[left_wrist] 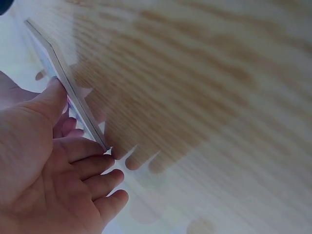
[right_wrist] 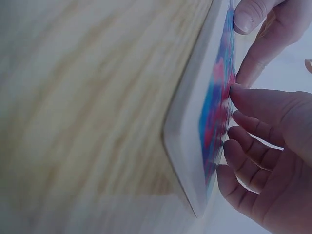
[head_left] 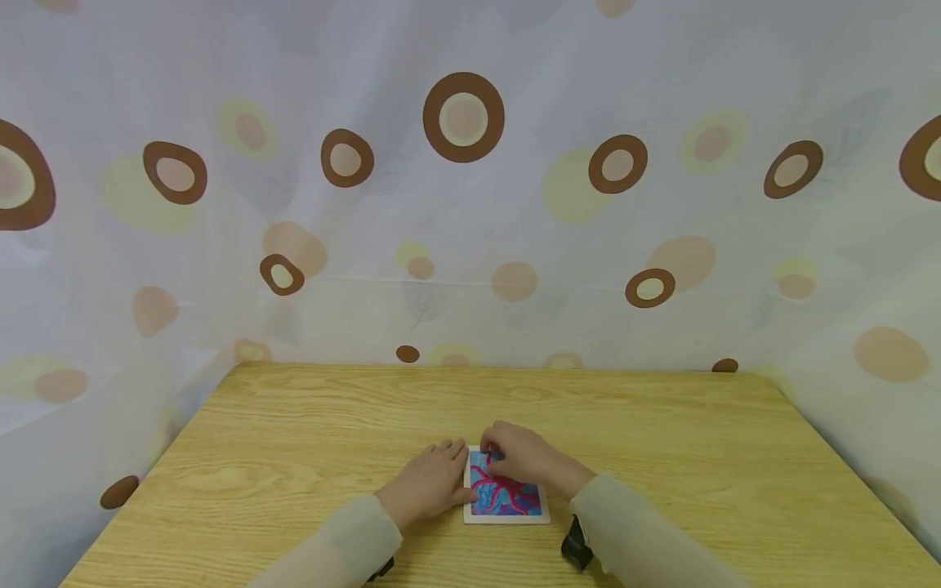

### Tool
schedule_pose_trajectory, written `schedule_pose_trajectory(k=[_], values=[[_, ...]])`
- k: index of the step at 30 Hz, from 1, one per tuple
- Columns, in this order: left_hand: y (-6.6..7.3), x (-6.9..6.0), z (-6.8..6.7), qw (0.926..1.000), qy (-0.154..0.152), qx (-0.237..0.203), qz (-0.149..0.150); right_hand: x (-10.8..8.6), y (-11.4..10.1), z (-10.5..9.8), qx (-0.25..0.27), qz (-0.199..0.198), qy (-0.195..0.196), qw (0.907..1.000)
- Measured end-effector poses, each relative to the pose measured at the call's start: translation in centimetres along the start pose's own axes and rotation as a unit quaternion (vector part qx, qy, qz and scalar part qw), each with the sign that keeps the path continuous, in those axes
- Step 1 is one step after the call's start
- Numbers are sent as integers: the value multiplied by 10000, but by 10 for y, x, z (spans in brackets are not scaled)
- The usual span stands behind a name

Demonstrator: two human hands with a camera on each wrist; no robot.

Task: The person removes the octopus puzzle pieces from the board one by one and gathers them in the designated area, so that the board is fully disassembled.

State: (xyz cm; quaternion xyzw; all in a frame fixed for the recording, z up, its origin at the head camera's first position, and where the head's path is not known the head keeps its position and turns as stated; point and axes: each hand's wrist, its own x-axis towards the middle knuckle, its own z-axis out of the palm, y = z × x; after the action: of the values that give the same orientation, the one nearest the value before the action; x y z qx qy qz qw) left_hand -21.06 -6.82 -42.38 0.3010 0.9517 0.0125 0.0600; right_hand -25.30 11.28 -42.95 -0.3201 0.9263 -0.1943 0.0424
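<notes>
A small flat picture board (head_left: 507, 519) lies on the table, with a white border and a blue picture crossed by curving pink-red arms. My left hand (head_left: 430, 482) lies along its left side, fingers extended and thumb on the border. In the left wrist view, that thumb (left_wrist: 54, 97) rests over the layered edge while the fingers reach past a corner. Over the upper part of the picture bends my right hand (head_left: 525, 453), thumb apart from the fingers. Its fingertips (right_wrist: 225, 173) touch or nearly touch the picture surface; no separate piece is seen between them.
The wood-grain table (head_left: 331, 408) stretches out around the board. A pale curtain (head_left: 470, 212) with brown ring patterns encloses the back and both sides. A dark wrist device (head_left: 577, 545) sits under the right sleeve.
</notes>
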Motion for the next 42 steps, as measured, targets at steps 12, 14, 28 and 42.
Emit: schedule_pose_trajectory(k=[12, 14, 28, 42], values=[[2, -1, -3, 9999, -68, 60, -47, 1, 1, -1, 449, 41, 255, 9987], [2, -1, -3, 9999, -62, 72, -43, 2, 2, 0, 579, 68, 295, 9979], [3, 0, -6, 9999, -81, 99, -112, 6, 12, 4, 789, -132, 641, 9947], [4, 0, -8, 9996, -239, 46, -167, 2, 54, -27, 1569, 982, 836, 9792]])
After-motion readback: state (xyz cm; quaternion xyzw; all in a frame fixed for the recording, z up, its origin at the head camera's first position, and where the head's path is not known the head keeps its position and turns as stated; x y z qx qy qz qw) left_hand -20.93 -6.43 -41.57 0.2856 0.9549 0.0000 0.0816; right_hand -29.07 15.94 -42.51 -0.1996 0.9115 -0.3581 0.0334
